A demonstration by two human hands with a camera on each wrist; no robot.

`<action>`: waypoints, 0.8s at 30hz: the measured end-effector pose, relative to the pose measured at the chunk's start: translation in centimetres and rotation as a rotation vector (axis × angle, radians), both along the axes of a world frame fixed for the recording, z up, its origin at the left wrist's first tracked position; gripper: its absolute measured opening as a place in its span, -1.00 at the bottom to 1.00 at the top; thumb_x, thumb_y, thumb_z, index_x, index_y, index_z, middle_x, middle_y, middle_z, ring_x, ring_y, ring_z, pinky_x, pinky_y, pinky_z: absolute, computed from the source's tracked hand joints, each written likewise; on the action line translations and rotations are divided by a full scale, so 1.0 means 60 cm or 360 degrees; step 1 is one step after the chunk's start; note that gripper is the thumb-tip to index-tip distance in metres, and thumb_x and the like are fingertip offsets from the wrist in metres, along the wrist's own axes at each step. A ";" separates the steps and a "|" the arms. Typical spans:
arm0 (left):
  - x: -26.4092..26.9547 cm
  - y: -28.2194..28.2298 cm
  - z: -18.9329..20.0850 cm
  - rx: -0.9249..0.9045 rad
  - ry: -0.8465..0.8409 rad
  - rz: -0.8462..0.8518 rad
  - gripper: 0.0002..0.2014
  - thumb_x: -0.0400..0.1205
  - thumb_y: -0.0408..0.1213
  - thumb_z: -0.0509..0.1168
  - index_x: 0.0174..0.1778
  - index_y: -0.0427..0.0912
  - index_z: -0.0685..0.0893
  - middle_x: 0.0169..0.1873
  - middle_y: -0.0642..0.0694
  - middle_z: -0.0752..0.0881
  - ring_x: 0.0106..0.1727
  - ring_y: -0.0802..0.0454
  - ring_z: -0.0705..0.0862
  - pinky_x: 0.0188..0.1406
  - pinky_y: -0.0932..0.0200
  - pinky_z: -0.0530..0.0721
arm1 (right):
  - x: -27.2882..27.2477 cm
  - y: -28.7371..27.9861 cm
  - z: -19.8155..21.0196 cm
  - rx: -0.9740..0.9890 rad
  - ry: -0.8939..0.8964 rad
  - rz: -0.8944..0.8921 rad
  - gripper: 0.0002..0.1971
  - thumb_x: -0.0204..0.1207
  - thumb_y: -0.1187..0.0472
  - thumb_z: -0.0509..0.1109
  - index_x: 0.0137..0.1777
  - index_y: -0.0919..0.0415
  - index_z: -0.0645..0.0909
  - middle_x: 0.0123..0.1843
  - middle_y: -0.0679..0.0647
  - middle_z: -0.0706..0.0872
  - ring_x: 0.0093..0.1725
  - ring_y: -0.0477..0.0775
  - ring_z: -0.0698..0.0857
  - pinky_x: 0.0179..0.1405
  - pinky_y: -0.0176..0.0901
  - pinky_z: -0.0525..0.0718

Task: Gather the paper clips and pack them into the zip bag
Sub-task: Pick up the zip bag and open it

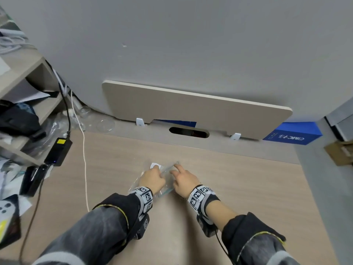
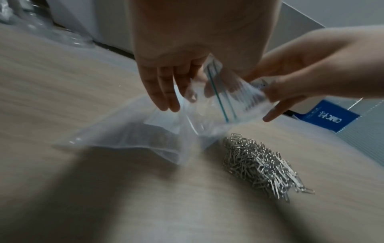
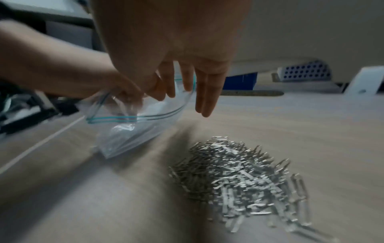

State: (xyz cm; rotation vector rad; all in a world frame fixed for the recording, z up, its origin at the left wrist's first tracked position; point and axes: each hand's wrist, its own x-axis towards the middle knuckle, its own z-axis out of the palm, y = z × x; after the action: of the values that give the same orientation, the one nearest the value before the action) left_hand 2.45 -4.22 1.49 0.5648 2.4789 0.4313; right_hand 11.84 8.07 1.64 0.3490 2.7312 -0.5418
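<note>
Both hands grasp the zip bag (image 3: 133, 129) mouth: left hand (image 1: 151, 179) pinching, right hand (image 1: 184, 181) apparently pinching. Paper clips (image 3: 239, 180) lie piled beside it on the desk (image 1: 238, 188).

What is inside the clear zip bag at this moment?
The clear zip bag with the teal seal looks empty; blur hides its bottom corner. The silver paper clips lie heaped on the wooden desk beside it.

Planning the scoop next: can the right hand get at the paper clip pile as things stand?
Probably yes. The paper clips lie bare on the desk just below the right hand, nothing between them; but its fingers are pinching the zip bag mouth.
</note>
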 end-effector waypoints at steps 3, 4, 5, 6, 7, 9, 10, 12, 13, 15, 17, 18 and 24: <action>-0.005 -0.020 -0.004 -0.0054 -0.0023 0.0124 -0.74 0.54 -0.20 0.13 0.11 -0.19 0.50 0.00 -0.22 0.72 0.08 -0.28 0.70 -0.04 0.04 0.60 | -0.018 -0.015 -0.007 -0.0050 -0.0016 0.0003 -0.59 0.57 0.22 0.17 0.42 0.18 0.48 0.64 0.09 0.28 0.42 0.30 0.49 0.28 0.15 0.59; -0.010 -0.027 -0.008 -0.0063 -0.0062 0.0158 -0.78 0.54 -0.19 0.14 0.06 -0.15 0.52 -0.02 -0.20 0.72 0.06 -0.27 0.70 -0.02 0.04 0.61 | -0.022 -0.019 -0.007 -0.0067 0.0003 0.0007 -0.61 0.58 0.22 0.16 0.40 0.16 0.51 0.63 0.06 0.31 0.44 0.27 0.47 0.30 0.14 0.59; -0.015 -0.032 -0.017 -0.0065 -0.0124 0.0187 -0.85 0.54 -0.17 0.15 -0.07 -0.12 0.54 -0.07 -0.20 0.72 0.01 -0.26 0.70 0.00 0.04 0.63 | -0.024 -0.020 -0.005 -0.0097 0.0037 -0.0014 -0.63 0.59 0.22 0.15 0.36 0.14 0.54 0.61 0.03 0.35 0.45 0.22 0.46 0.30 0.11 0.58; -0.019 -0.035 -0.024 -0.0033 -0.0209 0.0232 -0.87 0.54 -0.17 0.15 -0.24 -0.11 0.52 -0.15 -0.19 0.71 -0.05 -0.25 0.69 0.00 0.04 0.65 | -0.024 -0.019 -0.003 -0.0134 0.0096 -0.0068 -0.65 0.59 0.23 0.15 0.32 0.12 0.58 0.57 0.01 0.41 0.44 0.18 0.47 0.29 0.07 0.59; -0.022 -0.038 -0.035 0.0026 -0.0295 0.0299 -0.81 0.54 -0.16 0.16 -0.37 -0.11 0.49 -0.24 -0.17 0.69 -0.10 -0.23 0.67 0.00 0.04 0.66 | -0.022 -0.015 -0.001 -0.0166 0.0177 -0.0148 -0.67 0.57 0.24 0.15 0.26 0.11 0.61 0.49 -0.01 0.49 0.40 0.15 0.50 0.25 0.04 0.60; -0.024 -0.039 -0.047 0.0160 -0.0465 0.0452 -0.77 0.55 -0.13 0.18 -0.38 -0.13 0.54 -0.32 -0.13 0.68 -0.14 -0.19 0.69 -0.01 0.07 0.64 | -0.008 -0.001 -0.001 -0.0173 0.0374 -0.0368 -0.71 0.52 0.27 0.17 0.13 0.10 0.65 0.27 0.00 0.61 0.26 0.11 0.58 0.12 -0.03 0.61; -0.025 -0.040 -0.056 0.0212 -0.0532 0.0529 -0.76 0.54 -0.09 0.18 -0.31 -0.15 0.62 -0.31 -0.12 0.72 -0.11 -0.17 0.72 0.01 0.07 0.64 | 0.004 0.011 -0.003 -0.0137 0.0431 -0.0483 -0.73 0.50 0.27 0.18 0.09 0.09 0.65 0.19 0.00 0.62 0.20 0.10 0.60 0.08 -0.05 0.61; -0.030 -0.043 -0.085 0.0295 -0.0656 0.0690 -0.69 0.50 -0.04 0.18 -0.13 -0.18 0.72 -0.22 -0.13 0.78 -0.06 -0.17 0.74 0.06 0.06 0.65 | 0.034 0.036 -0.009 -0.0043 0.0378 -0.0680 -0.77 0.53 0.24 0.21 0.10 0.10 0.64 0.16 0.04 0.62 0.15 0.13 0.64 0.06 -0.05 0.62; -0.030 -0.044 -0.095 0.0328 -0.0716 0.0741 -0.66 0.47 -0.04 0.19 -0.11 -0.20 0.73 -0.19 -0.14 0.78 -0.04 -0.18 0.74 0.08 0.03 0.65 | 0.051 0.048 -0.013 -0.0005 0.0267 -0.0755 -0.77 0.55 0.21 0.21 0.15 0.11 0.61 0.19 0.06 0.61 0.15 0.16 0.65 0.07 -0.04 0.64; -0.029 -0.042 -0.108 0.0353 -0.0806 0.0780 -0.67 0.42 -0.03 0.18 -0.15 -0.21 0.68 -0.19 -0.16 0.73 -0.05 -0.19 0.72 0.13 -0.02 0.63 | 0.083 0.066 -0.025 0.0048 -0.0005 -0.0860 -0.71 0.59 0.16 0.22 0.28 0.14 0.52 0.29 0.11 0.54 0.16 0.22 0.67 0.09 -0.01 0.64; -0.028 -0.039 -0.103 0.0372 -0.0855 0.0780 -0.71 0.39 -0.05 0.18 -0.21 -0.18 0.64 -0.19 -0.16 0.69 -0.12 -0.16 0.66 0.06 0.00 0.59 | 0.109 0.076 -0.039 0.0057 -0.0198 -0.0927 -0.62 0.58 0.12 0.24 0.39 0.15 0.41 0.34 0.15 0.47 0.18 0.26 0.67 0.12 0.01 0.63; -0.027 -0.038 -0.099 0.0385 -0.0871 0.0785 -0.72 0.34 -0.05 0.17 -0.25 -0.18 0.60 -0.20 -0.15 0.67 -0.16 -0.13 0.61 -0.01 0.02 0.55 | 0.118 0.076 -0.047 0.0052 -0.0249 -0.0944 -0.58 0.58 0.09 0.25 0.41 0.14 0.37 0.35 0.16 0.44 0.17 0.27 0.68 0.12 0.03 0.64; -0.024 -0.045 -0.114 0.0354 -0.0987 0.0640 -0.59 0.34 0.08 0.18 -0.15 -0.17 0.67 -0.08 -0.11 0.70 -0.04 -0.07 0.63 -0.01 0.06 0.51 | 0.114 0.041 -0.083 0.0071 -0.0277 -0.0890 -0.29 0.40 -0.33 0.37 0.44 -0.01 0.28 0.30 0.11 0.36 0.06 0.26 0.70 -0.01 -0.01 0.65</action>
State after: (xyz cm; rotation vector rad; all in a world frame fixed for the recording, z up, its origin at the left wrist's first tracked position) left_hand 1.02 -6.90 -5.36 -0.0117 1.9387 0.8945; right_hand 18.67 10.51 -3.33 1.1311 2.4624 -0.5535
